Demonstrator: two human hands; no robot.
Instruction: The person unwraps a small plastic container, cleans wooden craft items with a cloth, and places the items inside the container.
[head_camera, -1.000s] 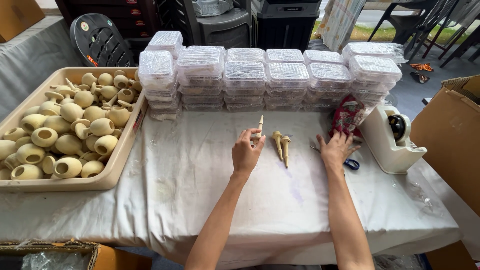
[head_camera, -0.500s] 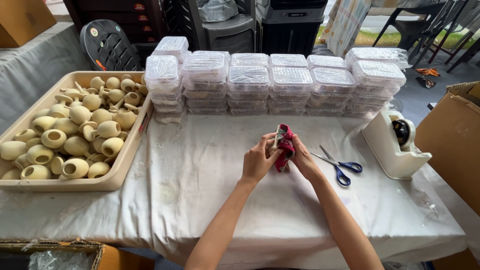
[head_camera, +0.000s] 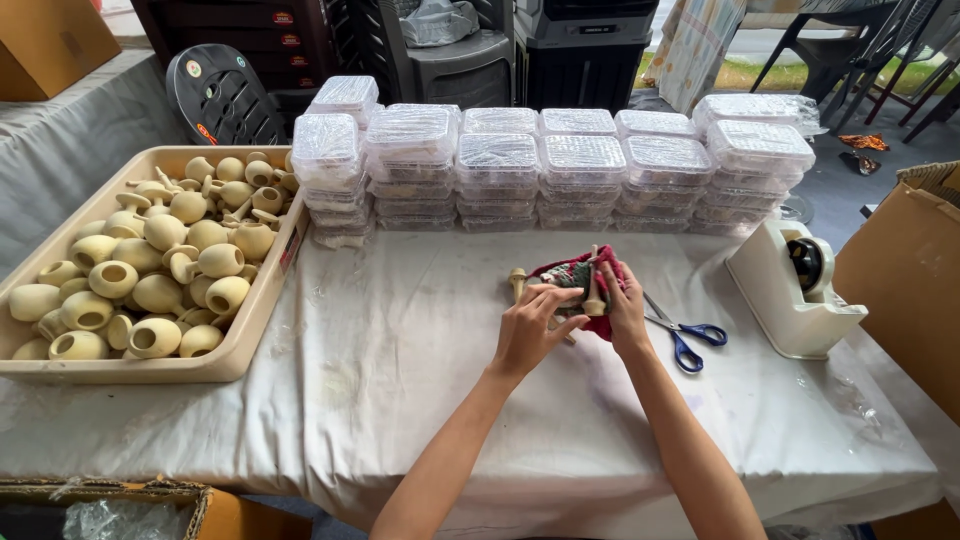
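My left hand (head_camera: 530, 328) and my right hand (head_camera: 624, 305) meet at the middle of the white-covered table (head_camera: 400, 400). Between them lies a red and grey cloth pouch (head_camera: 578, 272) with pale wooden peg-like pieces (head_camera: 594, 298) on it. My right hand grips the pouch's right side and one upright peg. My left hand's fingers press on the pouch and pegs from the left. Another peg (head_camera: 517, 281) stands just left of the pouch.
Blue-handled scissors (head_camera: 684, 335) lie right of my hands. A white tape dispenser (head_camera: 797, 288) stands at the right, beside a cardboard box (head_camera: 905, 270). Stacks of clear lidded containers (head_camera: 560, 165) line the back. A beige tray (head_camera: 250, 330) of pale clay pots sits left.
A second ago my hands were apart, the left holding a peg and the right on the pouch. They have come together at the middle, with the pouch and pegs between them.
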